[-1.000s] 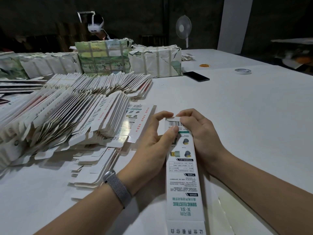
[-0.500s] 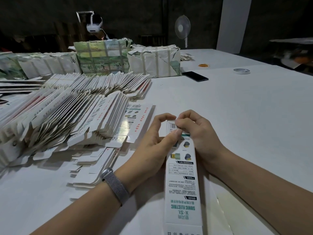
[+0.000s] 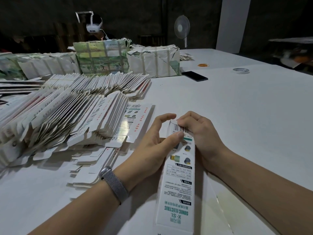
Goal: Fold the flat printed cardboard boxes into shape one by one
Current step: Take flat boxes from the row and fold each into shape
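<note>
The long white printed cardboard box (image 3: pixel 179 177) ran lengthwise away from the person, its far end between both hands. The left hand (image 3: pixel 152 146) gripped its side, thumb on top; the right hand (image 3: pixel 201 133) pinched the barcoded end flap (image 3: pixel 177 126), apparently folding it. Upside-down print read "SONIC ELECTRIC" and "X-SL". Left of the left hand lay flat white box blanks (image 3: pixel 67 119).

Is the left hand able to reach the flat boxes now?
Probably not at once: the left hand grips the box. The flat boxes lie unobstructed beside it.
</note>
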Available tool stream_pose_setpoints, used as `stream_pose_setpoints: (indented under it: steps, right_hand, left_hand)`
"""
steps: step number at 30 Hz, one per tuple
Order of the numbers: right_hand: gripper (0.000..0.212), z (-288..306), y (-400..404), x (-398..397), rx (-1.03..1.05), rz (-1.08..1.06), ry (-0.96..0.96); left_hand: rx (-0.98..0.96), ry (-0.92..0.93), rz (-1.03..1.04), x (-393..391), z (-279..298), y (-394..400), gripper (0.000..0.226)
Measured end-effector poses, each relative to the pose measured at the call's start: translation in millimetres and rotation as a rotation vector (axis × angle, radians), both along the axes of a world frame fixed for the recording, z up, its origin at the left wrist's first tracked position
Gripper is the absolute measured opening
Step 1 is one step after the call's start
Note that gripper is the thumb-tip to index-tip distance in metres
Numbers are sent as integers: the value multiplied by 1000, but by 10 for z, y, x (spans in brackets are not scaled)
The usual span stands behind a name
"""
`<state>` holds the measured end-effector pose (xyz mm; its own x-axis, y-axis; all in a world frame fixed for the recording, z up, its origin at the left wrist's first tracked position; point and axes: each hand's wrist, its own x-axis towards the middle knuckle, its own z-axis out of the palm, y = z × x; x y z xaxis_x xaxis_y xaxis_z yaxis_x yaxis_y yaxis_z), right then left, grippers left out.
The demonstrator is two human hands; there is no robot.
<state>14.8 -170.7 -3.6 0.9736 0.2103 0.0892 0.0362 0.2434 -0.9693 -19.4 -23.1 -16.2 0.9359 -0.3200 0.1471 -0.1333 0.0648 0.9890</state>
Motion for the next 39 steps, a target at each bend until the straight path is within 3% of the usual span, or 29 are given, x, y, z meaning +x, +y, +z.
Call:
stream_pose_setpoints:
  steps: [3, 7, 16, 21, 29, 39]
  right_hand:
    - [17, -1, -5, 11, 11, 16, -2]
    - [32, 13, -26, 27, 6, 25, 10]
    - [32, 13, -43, 13, 21, 45, -17]
    - [15, -12, -34, 22, 10, 38, -53]
    - [23, -59, 0, 13, 36, 110, -116]
    - [20, -72, 15, -4, -1, 120, -157]
  left_hand:
    - [-12, 4, -22, -5, 1, 13, 46]
    - [-9, 3, -33, 2, 4, 13, 49]
    - [-36, 3, -40, -14, 10, 15, 42]
    - [-45, -29, -9, -25, -9, 5, 38]
    - [-116, -86, 147, 30, -56, 5, 35]
    - [-156, -55, 148, 3, -21, -6, 31]
